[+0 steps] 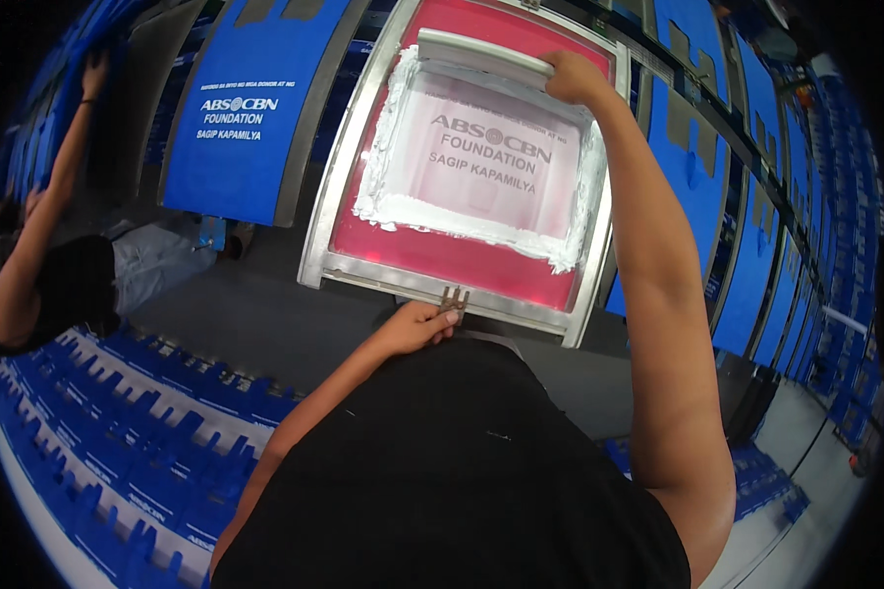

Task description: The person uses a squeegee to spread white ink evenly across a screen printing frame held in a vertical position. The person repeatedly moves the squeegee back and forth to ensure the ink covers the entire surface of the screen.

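A screen-printing frame (521,306) with a metal border lies before me, its mesh (393,245) red around a pale window with grey lettering. Thick white ink (462,220) rings that window on all sides. My right hand (575,79) is closed on the right end of a long squeegee (486,61), which lies across the window's far edge. At the near side of the frame, my left hand (413,329) is closed around a small pronged metal piece (454,298) on the border. Its fingertips are partly hidden.
Blue printed bags (231,172) lie on boards to the left, and more blue bags (692,147) line the right. Rows of blue bags (128,432) spread at lower left. A co-worker's arm (64,162) reaches up at far left. Grey floor (295,304) shows between.
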